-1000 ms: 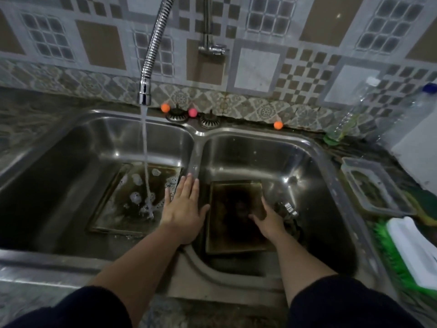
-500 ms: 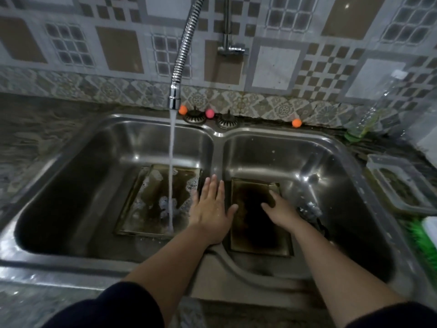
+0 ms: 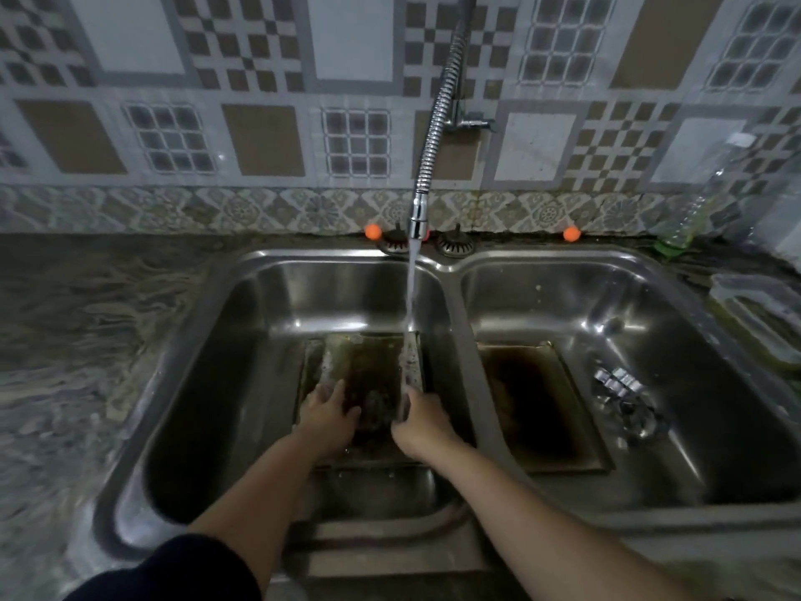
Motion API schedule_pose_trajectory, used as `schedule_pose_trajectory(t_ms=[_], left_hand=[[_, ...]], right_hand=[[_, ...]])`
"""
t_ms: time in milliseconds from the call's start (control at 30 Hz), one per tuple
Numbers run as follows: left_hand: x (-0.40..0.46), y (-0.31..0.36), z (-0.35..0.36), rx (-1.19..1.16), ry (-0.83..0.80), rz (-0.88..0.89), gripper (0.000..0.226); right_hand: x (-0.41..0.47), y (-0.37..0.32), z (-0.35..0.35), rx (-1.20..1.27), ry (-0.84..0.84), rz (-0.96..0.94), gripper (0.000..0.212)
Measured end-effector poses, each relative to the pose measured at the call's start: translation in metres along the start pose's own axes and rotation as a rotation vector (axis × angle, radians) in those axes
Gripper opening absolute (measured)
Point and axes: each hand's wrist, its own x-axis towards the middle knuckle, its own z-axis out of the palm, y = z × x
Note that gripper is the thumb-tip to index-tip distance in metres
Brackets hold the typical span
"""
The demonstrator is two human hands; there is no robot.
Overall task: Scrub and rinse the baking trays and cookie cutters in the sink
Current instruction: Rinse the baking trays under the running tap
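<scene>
A stained baking tray (image 3: 372, 375) with soap foam on it is in the left basin, under the running water. My left hand (image 3: 325, 412) grips its left edge with the thumb on its face. My right hand (image 3: 422, 420) grips its right edge, where the stream lands. Below it a flat rectangular rim shows on the basin floor; I cannot tell whether that is another tray. A second, dark tray (image 3: 535, 405) lies flat in the right basin. Metal cookie cutters (image 3: 617, 381) lie beside it near the drain.
The flexible tap spout (image 3: 427, 167) hangs over the left basin. The steel divider (image 3: 453, 305) separates the two basins. Two drain strainers and orange balls sit on the back ledge. A plastic bottle (image 3: 693, 206) and a clear container (image 3: 754, 310) stand at the right.
My left hand left the divider and my right hand left the right-basin tray. Both moved into the left basin and took hold of the tray there. The view swung left.
</scene>
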Motion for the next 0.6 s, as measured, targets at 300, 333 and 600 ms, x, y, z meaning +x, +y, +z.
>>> schedule_pose_trajectory(t_ms=[300, 333, 600], left_hand=[[0.025, -0.021, 0.001, -0.16, -0.136, -0.051, 0.071], [0.028, -0.022, 0.002, -0.181, -0.145, -0.052, 0.071], [0.044, -0.025, 0.009, -0.439, -0.217, -0.115, 0.08]], right_hand=[[0.038, -0.016, 0.039, -0.147, 0.043, 0.314, 0.083], [0.04, -0.017, 0.041, -0.174, 0.055, 0.335, 0.081], [0.043, -0.032, 0.043, -0.271, 0.148, 0.381, 0.07]])
